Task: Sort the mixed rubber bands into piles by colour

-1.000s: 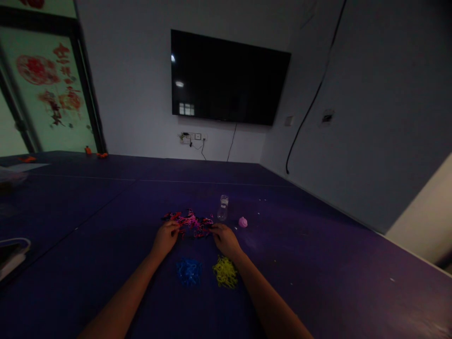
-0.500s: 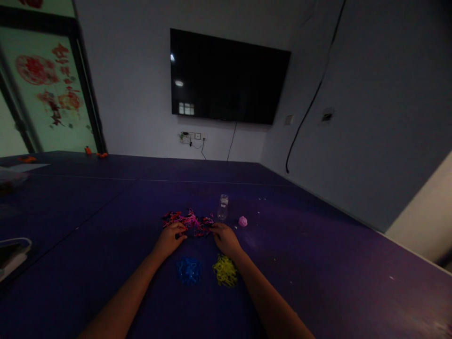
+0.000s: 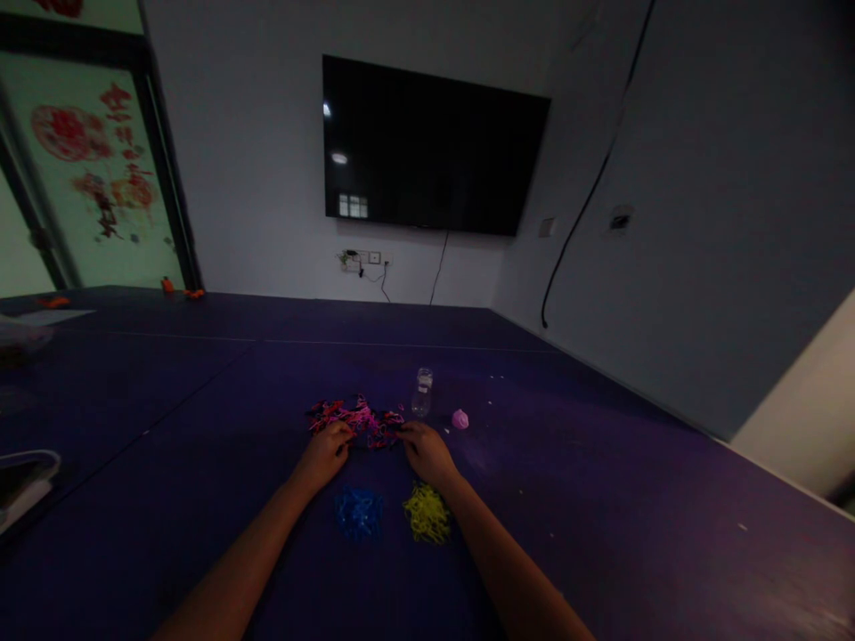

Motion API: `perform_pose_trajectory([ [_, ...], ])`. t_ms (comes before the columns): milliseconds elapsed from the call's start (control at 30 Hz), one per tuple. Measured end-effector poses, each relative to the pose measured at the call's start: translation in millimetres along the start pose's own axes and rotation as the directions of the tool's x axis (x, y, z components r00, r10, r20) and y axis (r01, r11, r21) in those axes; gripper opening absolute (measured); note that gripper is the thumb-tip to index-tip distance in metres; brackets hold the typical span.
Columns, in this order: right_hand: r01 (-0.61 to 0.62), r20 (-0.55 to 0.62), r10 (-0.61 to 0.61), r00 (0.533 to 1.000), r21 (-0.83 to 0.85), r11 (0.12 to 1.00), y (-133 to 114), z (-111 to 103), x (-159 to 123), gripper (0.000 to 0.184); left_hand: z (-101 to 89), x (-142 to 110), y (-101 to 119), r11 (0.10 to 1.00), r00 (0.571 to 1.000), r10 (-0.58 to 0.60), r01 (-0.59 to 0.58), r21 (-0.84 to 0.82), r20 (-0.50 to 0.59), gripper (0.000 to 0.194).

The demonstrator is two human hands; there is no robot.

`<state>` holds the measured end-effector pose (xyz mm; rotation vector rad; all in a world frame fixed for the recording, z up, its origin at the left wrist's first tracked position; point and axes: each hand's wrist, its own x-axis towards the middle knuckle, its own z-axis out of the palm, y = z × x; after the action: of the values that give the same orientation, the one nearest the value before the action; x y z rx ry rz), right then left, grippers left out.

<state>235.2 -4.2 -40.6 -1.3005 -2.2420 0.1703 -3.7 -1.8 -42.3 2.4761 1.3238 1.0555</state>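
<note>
A loose heap of pink, red and black rubber bands (image 3: pixel 361 417) lies on the purple surface in front of me. At its near left edge, my left hand (image 3: pixel 325 452) has thumb and fingertips closed together against the bands. My right hand (image 3: pixel 427 452) pinches at the heap's right edge. What either pinch holds is too small and dark to make out. Nearer to me, a pile of blue rubber bands (image 3: pixel 359 513) lies between my forearms. Beside my right forearm is a pile of yellow rubber bands (image 3: pixel 427 514).
A clear plastic bottle (image 3: pixel 422 393) is just beyond my right hand, with a pink swirl-shaped piece (image 3: pixel 460 419) to its right. White scraps dot the purple surface (image 3: pixel 588 499). A white-edged object (image 3: pixel 30 490) sits at far left. A television (image 3: pixel 434 147) hangs on the wall.
My left hand has shifted slightly right along the heap's near edge; its thumb and fingers parted, then came together. My right hand has hardly moved.
</note>
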Motion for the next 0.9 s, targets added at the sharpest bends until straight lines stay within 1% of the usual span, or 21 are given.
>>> perform_pose_trajectory([
  [100, 0.003, -0.011, -0.003, 1.0, -0.002, 1.0, -0.2, -0.2, -0.1, 0.04, 0.8, 0.2, -1.5, 1.0, 1.0, 0.0, 0.0, -0.019, -0.026, 0.032],
  [267, 0.008, -0.008, -0.007, 1.0, 0.004, 1.0, -0.8, -0.9, 0.0, 0.041, 1.7, 0.3, -7.6, 0.998, 0.985, -0.047, 0.038, -0.057, -0.168, 0.026],
  [433, 0.003, -0.006, -0.002, 1.0, 0.012, 1.0, 0.8, 0.7, -0.7, 0.041, 0.9, 1.3, -11.7, 0.995, 0.966, -0.082, 0.066, -0.074, -0.245, 0.025],
  [567, -0.003, -0.01, 0.003, 1.0, 0.011, 1.0, 1.1, 1.2, -0.9, 0.041, 1.2, 3.5, -12.6, 0.998, 0.967, -0.055, 0.046, -0.042, -0.247, 0.025],
  [733, 0.019, -0.045, -0.018, 0.999, 0.017, 1.0, -1.3, 0.4, -0.7, 0.04, 3.1, 6.5, -13.5, 1.0, 0.98, -0.022, 0.026, 0.017, -0.199, 0.025],
  [800, 0.048, -0.061, -0.046, 0.997, 0.033, 0.998, -2.3, 0.8, -1.0, 0.035, 3.4, 6.6, -13.3, 0.999, 0.983, -0.006, 0.014, 0.043, -0.183, 0.025],
  [900, 0.116, -0.071, -0.111, 0.991, 0.07, 0.991, -3.9, 1.7, -1.7, 0.021, 3.0, 5.9, -12.5, 0.997, 0.985, 0.01, 0.003, 0.075, -0.17, 0.025],
])
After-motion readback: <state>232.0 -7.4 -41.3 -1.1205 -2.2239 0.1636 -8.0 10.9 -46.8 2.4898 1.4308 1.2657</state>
